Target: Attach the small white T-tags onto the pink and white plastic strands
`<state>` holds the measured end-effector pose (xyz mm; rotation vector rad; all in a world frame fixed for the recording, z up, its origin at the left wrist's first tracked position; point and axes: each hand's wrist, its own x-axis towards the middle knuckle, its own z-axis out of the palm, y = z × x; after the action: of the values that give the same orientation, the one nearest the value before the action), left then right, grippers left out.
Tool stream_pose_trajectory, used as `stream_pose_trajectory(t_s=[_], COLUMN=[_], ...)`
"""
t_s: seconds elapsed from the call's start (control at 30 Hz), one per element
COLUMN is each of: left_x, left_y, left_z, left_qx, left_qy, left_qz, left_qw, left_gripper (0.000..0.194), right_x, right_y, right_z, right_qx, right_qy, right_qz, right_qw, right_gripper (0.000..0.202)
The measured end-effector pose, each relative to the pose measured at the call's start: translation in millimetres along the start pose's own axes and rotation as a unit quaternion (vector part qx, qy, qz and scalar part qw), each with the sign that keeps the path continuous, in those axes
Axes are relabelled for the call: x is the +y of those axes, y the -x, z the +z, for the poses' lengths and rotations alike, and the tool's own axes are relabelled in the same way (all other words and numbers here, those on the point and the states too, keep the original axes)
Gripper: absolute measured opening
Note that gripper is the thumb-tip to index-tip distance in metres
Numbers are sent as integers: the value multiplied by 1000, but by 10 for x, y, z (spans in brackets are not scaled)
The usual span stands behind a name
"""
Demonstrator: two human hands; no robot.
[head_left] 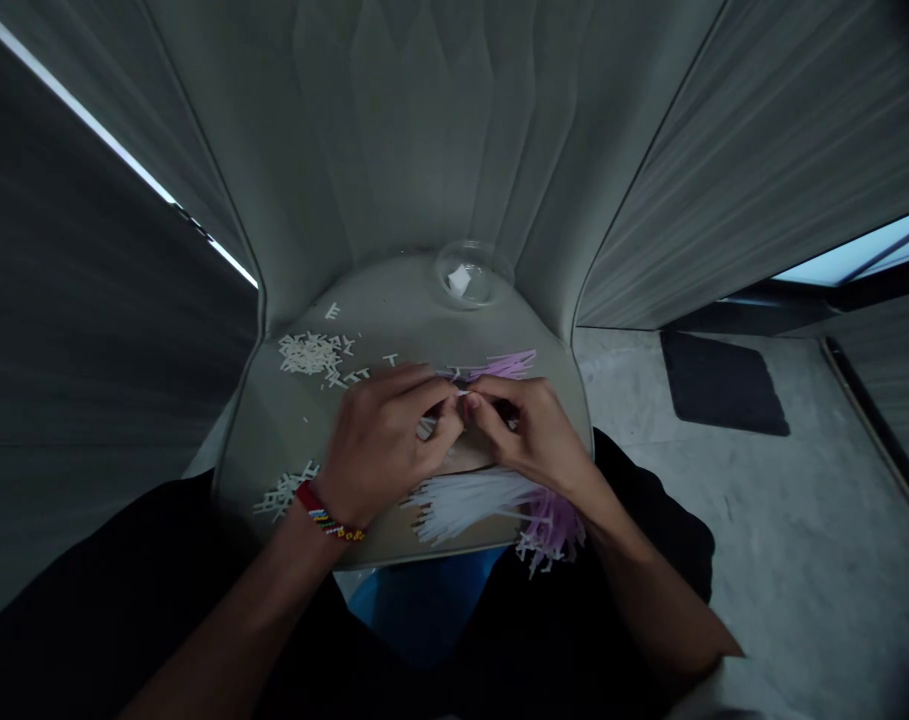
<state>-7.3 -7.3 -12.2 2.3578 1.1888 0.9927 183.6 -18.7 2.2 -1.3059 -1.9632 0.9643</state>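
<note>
My left hand [394, 425] and my right hand [533, 425] meet over the chair seat, fingertips pinched. Between them is a small, thin white plastic piece [463, 393], mostly hidden by the fingers. Behind the right fingers lie several pink plastic strips [510, 364]. Below the hands is a bundle of thin white plastic strips [473, 503], and beside it, under my right wrist, a bunch of pink strips with white ends [551, 530]. A heap of small white branched pieces [309, 353] sits left of my left hand.
The seat belongs to a grey padded chair [424, 130]. A clear round tub [475, 275] with a white scrap stands at its back. More white pieces [285, 490] lie at the left front edge. A blue object [428, 605] shows below the seat, and a dark mat [722, 383] lies on the floor.
</note>
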Motion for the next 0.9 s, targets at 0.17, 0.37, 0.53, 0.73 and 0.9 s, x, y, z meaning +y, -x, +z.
stream_pose_trajectory(t_s=[0.17, 0.37, 0.53, 0.73, 0.9], left_x=[-9, -22, 0, 12, 0], left_y=[-2, -6, -10, -6, 5], left_z=[-6, -24, -24, -18, -12], left_qx=[-5, -17, -18, -21, -26], left_qy=[-5, -6, -12, -9, -24], left_qz=[1, 11, -2, -5, -3], left_qw=[1000, 1000, 1000, 1000, 999], left_gripper=[12, 13, 15, 15, 14], right_x=[-16, -23, -25, -41, -27], right_y=[7, 4, -3, 2, 6], right_z=[11, 34, 37, 22, 8], right_qx=[-1, 19, 22, 16, 17], right_qy=[15, 25, 31, 37, 45], right_qz=[-3, -2, -1, -3, -10], right_qw=[1000, 999, 999, 999, 999], right_gripper=[32, 35, 36, 36, 34])
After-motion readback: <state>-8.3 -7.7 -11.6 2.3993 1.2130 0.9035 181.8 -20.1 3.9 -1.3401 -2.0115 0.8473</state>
